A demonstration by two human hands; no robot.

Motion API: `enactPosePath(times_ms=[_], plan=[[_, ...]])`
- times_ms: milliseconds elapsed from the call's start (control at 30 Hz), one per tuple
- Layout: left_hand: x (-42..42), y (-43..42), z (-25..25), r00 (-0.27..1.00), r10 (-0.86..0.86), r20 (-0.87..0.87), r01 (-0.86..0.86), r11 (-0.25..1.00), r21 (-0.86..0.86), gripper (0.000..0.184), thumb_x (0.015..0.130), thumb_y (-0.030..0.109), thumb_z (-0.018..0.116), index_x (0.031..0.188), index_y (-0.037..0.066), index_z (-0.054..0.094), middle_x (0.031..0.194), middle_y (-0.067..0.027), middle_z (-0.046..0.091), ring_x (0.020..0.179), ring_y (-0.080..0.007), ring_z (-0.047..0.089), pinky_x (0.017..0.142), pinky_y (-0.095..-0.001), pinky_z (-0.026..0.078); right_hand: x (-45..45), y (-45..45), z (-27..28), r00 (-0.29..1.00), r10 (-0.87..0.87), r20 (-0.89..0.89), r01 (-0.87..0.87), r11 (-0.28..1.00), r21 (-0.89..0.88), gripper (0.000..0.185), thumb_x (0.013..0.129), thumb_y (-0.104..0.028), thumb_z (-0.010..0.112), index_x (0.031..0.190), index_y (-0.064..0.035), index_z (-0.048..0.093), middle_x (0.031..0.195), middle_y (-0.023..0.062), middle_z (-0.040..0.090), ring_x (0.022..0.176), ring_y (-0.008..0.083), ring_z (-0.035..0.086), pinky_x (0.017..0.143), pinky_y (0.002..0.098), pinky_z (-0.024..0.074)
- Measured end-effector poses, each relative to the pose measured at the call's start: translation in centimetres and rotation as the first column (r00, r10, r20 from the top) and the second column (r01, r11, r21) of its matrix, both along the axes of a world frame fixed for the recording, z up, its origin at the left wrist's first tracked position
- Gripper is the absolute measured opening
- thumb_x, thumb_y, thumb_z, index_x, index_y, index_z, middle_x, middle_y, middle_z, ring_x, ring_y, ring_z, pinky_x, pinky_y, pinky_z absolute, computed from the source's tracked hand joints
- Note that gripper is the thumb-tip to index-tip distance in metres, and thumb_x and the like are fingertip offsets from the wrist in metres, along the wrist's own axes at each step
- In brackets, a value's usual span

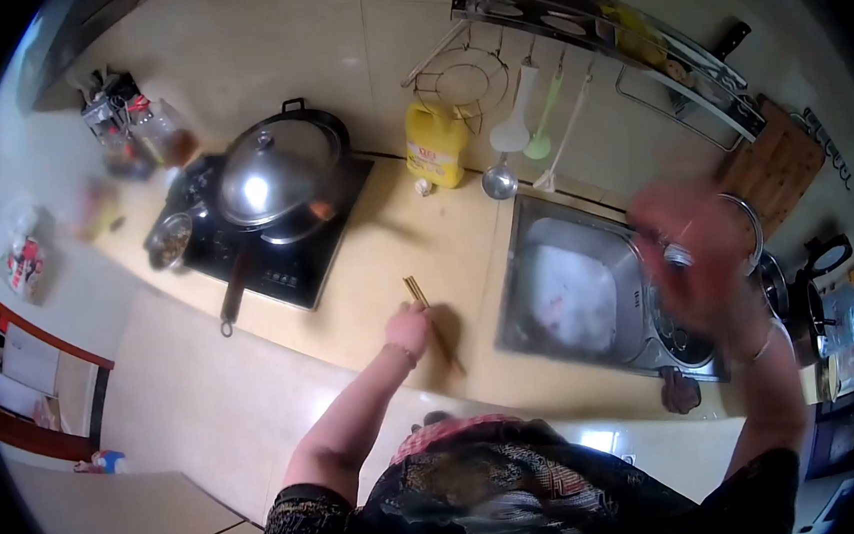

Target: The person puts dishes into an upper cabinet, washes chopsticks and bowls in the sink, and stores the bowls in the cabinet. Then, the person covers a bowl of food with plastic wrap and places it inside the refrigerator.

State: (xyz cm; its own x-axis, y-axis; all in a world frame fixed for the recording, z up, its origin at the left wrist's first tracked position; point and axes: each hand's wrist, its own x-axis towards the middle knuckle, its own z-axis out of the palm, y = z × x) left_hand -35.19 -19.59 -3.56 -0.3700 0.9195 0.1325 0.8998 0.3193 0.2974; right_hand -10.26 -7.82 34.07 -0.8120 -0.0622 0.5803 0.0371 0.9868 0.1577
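left of the sink [522, 290], the left hand [409, 335] pinches chopsticks [415, 292] just above or against the desk [371, 256]; at the sink's right end, the right hand [691, 246] blurs, its grip i cannot tell. farther left of the sink, a lidded wok [274, 174] sits on a black cooktop [297, 270].

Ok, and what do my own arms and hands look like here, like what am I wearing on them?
Both hands, left and right, are gloveless. A slim bracelet circles the left wrist, and a thin band the right. Both sleeves are short and black, the left sleeve visibly patterned in a lighter tone.
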Motion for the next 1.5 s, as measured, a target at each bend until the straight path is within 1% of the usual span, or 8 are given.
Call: enactPosePath(times_ms=[367, 700, 800, 967, 1133, 1200, 1433, 1500], plan=[[-2.6, 3.9, 1.4, 0.802, -0.546, -0.242, 0.457, 0.822, -0.34, 0.018, 0.078, 0.015, 0.045, 0.09, 0.01, 0.058, 0.1, -0.0057, 0.053, 0.097, -0.0213, 0.049, 0.082, -0.0333, 0.039, 9.4, -1.5, -18.3, 0.853, -0.458, 0.251, 0.494, 0.551, -0.672, 0.017, 0.075, -0.004, 0.06, 0.091, -0.0009, 0.055, 0.082, 0.0128, 0.057, 0.072, 0.0254, 0.058, 0.064, 0.0323, 0.0461], [-1.2, 3.8, 1.0, 0.955, -0.141, 0.259, 0.192, 0.964, -0.182, 0.022, 0.086, 0.021, 0.044, 0.097, 0.003, 0.05, 0.079, -0.0106, 0.06, 0.069, -0.0273, 0.059, 0.063, -0.0369, 0.047, 7.1, -5.1, -24.2, 0.819, -0.382, 0.429, 0.566, 0.416, -0.712, 0.013, 0.079, -0.011, 0.053, 0.09, -0.0037, 0.055, 0.085, 0.0141, 0.057, 0.08, 0.0316, 0.057, 0.069, 0.0377, 0.0462], [0.3, 4.4, 3.0, 0.221, -0.049, 0.974, 0.229, 0.973, -0.003, 0.015, 0.091, 0.013, 0.044, 0.097, 0.002, 0.051, 0.076, -0.0039, 0.055, 0.065, -0.0123, 0.054, 0.059, -0.0239, 0.046, 4.0, -4.8, -25.6, 0.836, -0.322, 0.443, 0.547, 0.441, -0.711, 0.018, 0.081, -0.012, 0.051, 0.097, -0.0038, 0.054, 0.092, 0.016, 0.056, 0.084, 0.033, 0.055, 0.072, 0.0388, 0.0458], [2.6, 4.7, 5.9, -0.274, -0.022, 0.961, 0.301, 0.947, 0.107, 0.014, 0.089, 0.01, 0.045, 0.097, 0.001, 0.053, 0.076, -0.0042, 0.054, 0.064, -0.013, 0.052, 0.058, -0.0232, 0.045, -2.3, -4.3, -26.2, 0.895, -0.375, 0.242, 0.437, 0.629, -0.642, 0.032, 0.081, -0.016, 0.053, 0.107, -0.0003, 0.045, 0.105, 0.0204, 0.05, 0.095, 0.0349, 0.051, 0.075, 0.0415, 0.0443], [4.3, 4.6, 7.1, -0.204, -0.017, 0.979, 0.343, 0.935, 0.088, 0.014, 0.09, 0.01, 0.043, 0.097, 0.001, 0.052, 0.074, -0.0037, 0.051, 0.058, -0.0119, 0.046, 0.054, -0.0241, 0.041, -4.7, -1.5, -30.0, 0.792, -0.563, 0.235, 0.374, 0.143, -0.916, 0.035, 0.081, -0.03, 0.058, 0.1, -0.0019, 0.048, 0.08, 0.0111, 0.057, 0.069, 0.0257, 0.057, 0.059, 0.0338, 0.0455], [5.1, 4.3, 8.2, -0.206, -0.004, 0.979, 0.404, 0.91, 0.089, 0.014, 0.09, 0.01, 0.043, 0.096, 0.001, 0.052, 0.074, -0.0038, 0.051, 0.059, -0.0124, 0.046, 0.054, -0.0243, 0.041, -5.3, -0.6, -30.1, 0.961, -0.217, 0.171, 0.009, -0.595, -0.804, 0.027, 0.085, -0.028, 0.053, 0.09, -0.0019, 0.057, 0.072, 0.006, 0.06, 0.06, 0.014, 0.056, 0.054, 0.024, 0.0446], [6.5, 4.3, 8.7, -0.329, 0.048, 0.943, 0.309, 0.949, 0.059, 0.024, 0.09, 0.023, 0.045, 0.1, 0.003, 0.051, 0.078, -0.0036, 0.05, 0.059, -0.0142, 0.045, 0.054, -0.0268, 0.039, -5.8, 1.0, -31.1, 0.919, -0.323, -0.224, -0.39, -0.678, -0.623, 0.03, 0.087, -0.033, 0.046, 0.087, -0.0047, 0.056, 0.074, 0.0069, 0.058, 0.051, 0.0122, 0.05, 0.036, 0.0219, 0.0356], [6.2, 4.3, 9.2, -0.379, 0.132, 0.916, 0.425, 0.904, 0.045, 0.026, 0.09, 0.026, 0.046, 0.102, 0.004, 0.051, 0.074, -0.0016, 0.047, 0.056, -0.0118, 0.04, 0.052, -0.0243, 0.036, -6.3, 1.8, -29.1, 0.75, -0.553, -0.362, -0.656, -0.694, -0.299, 0.019, 0.088, -0.027, 0.05, 0.088, -0.0084, 0.051, 0.071, 0.0052, 0.051, 0.061, 0.0174, 0.05, 0.059, 0.0315, 0.0456]])
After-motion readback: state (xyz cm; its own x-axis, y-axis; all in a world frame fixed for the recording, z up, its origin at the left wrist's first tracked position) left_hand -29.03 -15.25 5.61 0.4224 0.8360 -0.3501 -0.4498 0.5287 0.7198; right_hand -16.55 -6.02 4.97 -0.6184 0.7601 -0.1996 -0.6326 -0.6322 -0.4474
